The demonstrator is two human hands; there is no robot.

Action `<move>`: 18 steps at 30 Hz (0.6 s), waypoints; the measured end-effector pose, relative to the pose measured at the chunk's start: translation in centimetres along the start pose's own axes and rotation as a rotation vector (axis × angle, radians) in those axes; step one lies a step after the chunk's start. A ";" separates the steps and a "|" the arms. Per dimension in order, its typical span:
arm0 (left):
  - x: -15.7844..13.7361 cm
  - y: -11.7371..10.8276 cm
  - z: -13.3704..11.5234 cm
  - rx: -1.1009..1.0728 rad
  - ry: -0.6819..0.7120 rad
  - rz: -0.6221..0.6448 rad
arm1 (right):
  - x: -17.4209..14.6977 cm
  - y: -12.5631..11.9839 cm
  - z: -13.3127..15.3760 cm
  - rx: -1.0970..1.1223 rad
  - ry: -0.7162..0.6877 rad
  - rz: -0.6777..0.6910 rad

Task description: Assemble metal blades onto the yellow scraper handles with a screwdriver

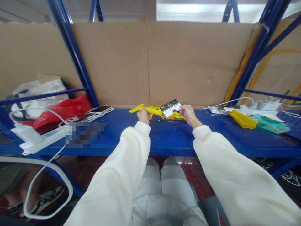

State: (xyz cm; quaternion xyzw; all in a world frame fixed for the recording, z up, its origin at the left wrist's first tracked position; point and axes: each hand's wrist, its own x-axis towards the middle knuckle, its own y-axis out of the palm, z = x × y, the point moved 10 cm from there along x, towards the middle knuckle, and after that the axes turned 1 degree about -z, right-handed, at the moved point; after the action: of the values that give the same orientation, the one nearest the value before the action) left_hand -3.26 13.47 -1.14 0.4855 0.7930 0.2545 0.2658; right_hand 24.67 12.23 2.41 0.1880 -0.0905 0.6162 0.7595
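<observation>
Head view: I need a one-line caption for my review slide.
Left hand holding a yellow piece, right hand a black-and-white card, over a blue worktop.

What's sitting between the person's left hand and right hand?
The head view shows yellow pieces and a black-and-white card, held in the right hand; a slim red-handled tool lies on their near side.

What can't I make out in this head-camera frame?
Head view: print on the black-and-white card, too small.
Head view: part of the yellow piece at the left hand, hidden by that hand.
Head view: what lies behind the pixelated patch, masked.
Head view: another person's shorts, cut off by the left edge.
</observation>
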 end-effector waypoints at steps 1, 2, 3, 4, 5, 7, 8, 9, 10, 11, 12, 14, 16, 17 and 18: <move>-0.1 0.0 0.0 0.006 -0.005 0.001 | -0.1 0.3 -0.1 0.008 0.010 0.022; -0.3 0.0 0.0 0.008 -0.008 0.002 | -0.2 0.6 -0.2 0.012 0.024 0.048; -0.4 0.0 -0.1 0.007 -0.008 0.003 | -0.3 1.0 -0.3 0.014 0.040 0.078; -0.6 0.0 -0.1 0.004 -0.008 0.003 | -0.5 1.4 -0.4 0.013 0.057 0.109; -0.8 0.1 -0.2 0.000 -0.008 0.003 | -0.7 1.8 -0.5 0.012 0.072 0.138; -1.0 0.1 -0.3 -0.012 -0.013 -0.001 | -1.0 2.5 -0.7 0.007 0.097 0.188; -1.1 0.1 -0.3 -0.017 -0.017 -0.001 | -1.2 2.7 -0.8 0.003 0.105 0.207; -1.2 0.1 -0.2 -0.020 -0.023 -0.001 | -1.3 2.9 -0.9 -0.004 0.108 0.226; -1.2 0.2 -0.1 -0.020 -0.029 0.002 | -1.4 3.1 -0.9 -0.015 0.110 0.245; -1.2 0.3 0.0 -0.014 -0.037 0.009 | -1.4 3.2 -1.0 -0.028 0.110 0.265; -1.1 0.3 0.1 -0.005 -0.044 0.016 | -1.5 3.4 -1.1 -0.040 0.107 0.283; -1.0 0.5 0.4 0.021 -0.055 0.040 | -1.6 3.5 -1.2 -0.053 0.100 0.310; -0.9 0.8 0.6 0.042 -0.055 0.074 | -1.6 3.6 -1.2 -0.047 0.094 0.326; -0.8 0.9 0.7 0.048 -0.055 0.089 | -1.6 3.6 -1.2 -0.042 0.092 0.331; -0.7 1.0 0.8 0.048 -0.053 0.103 | -1.7 3.6 -1.2 -0.039 0.092 0.334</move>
State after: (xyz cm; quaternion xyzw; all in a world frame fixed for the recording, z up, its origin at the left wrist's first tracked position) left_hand -1.80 13.35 -0.90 0.5385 0.7656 0.2356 0.2617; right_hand 20.65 11.85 1.30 0.1275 -0.0976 0.7398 0.6534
